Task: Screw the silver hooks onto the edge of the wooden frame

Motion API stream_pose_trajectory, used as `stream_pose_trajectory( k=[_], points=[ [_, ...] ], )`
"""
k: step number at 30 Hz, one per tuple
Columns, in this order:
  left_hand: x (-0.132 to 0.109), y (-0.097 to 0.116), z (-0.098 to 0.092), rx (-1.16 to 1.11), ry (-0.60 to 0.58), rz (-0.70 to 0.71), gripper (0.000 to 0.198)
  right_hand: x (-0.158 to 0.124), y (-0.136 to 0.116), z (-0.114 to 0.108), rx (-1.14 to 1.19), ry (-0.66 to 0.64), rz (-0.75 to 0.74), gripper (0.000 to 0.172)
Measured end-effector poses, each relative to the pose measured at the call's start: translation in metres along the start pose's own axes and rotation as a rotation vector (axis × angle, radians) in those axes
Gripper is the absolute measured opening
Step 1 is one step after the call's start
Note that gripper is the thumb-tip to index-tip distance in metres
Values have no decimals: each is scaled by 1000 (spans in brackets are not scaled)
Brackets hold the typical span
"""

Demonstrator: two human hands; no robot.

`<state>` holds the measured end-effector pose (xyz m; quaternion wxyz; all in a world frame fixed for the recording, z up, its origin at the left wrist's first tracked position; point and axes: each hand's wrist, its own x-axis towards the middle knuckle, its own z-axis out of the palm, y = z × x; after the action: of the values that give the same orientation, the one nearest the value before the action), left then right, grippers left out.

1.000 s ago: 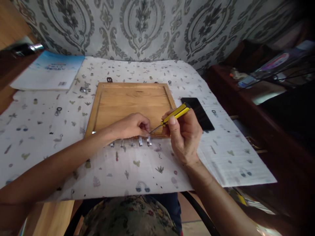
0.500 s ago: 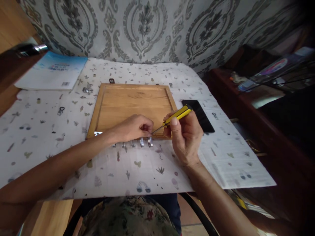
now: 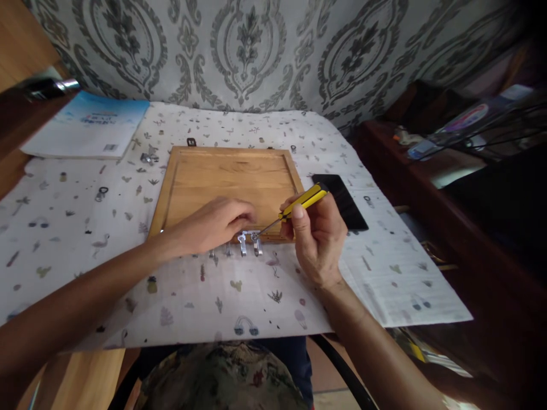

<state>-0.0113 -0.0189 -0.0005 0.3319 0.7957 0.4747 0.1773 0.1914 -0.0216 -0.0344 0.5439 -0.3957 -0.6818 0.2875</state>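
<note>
A yellow-and-black screwdriver (image 3: 304, 204) is gripped in my right hand (image 3: 321, 239). Its thin shaft slants down left, with the tip at the right end of a shiny metal hook rail (image 3: 248, 232). That rail lies along the near edge of a framed wooden board (image 3: 226, 171), its hooks hanging over the edge. My left hand (image 3: 217, 223) rests over the board and the rail's left part, fingers bent together just left of the tip. Whatever those fingertips may hold is hidden. Two hooks show plainly; others are partly behind the left hand.
A black phone or tablet (image 3: 348, 208) lies right of the board. At the back left is a blue-and-white book (image 3: 92, 125), with a small metal piece (image 3: 149, 158) nearer the board. A patterned cloth (image 3: 273, 307) covers the table. A plastic bottle (image 3: 470, 122) is at the far right.
My left hand has drawn back leftward from the screwdriver tip, uncovering the rail's right end and two hooks. The screwdriver keeps nearly the same place on the board. The view has shifted slightly.
</note>
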Motion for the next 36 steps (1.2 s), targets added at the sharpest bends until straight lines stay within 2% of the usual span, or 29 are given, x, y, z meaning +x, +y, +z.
stream_pose_trajectory(
  k=[3, 6, 14, 22, 30, 36],
  points=[
    [-11, -1, 4, 163, -18, 81, 35, 0, 1, 0, -10, 2, 1, 25],
    [-17, -5, 9, 225, -76, 142, 47, -1, 1, 0, -17, 8, 4, 26],
    [-19, -13, 9, 319, -88, 262, 31, 0, -2, 1, 5, 14, -18, 23],
    [-17, -19, 9, 250, -86, 249, 39, -3, -2, 1, 28, 18, -25, 19],
    [-20, -24, 12, 243, -49, 289, 49, -8, -14, 2, 51, 195, -32, 19],
    [-19, -24, 12, 250, -52, 285, 41, -10, -13, 3, 52, 146, -46, 17]
  ],
)
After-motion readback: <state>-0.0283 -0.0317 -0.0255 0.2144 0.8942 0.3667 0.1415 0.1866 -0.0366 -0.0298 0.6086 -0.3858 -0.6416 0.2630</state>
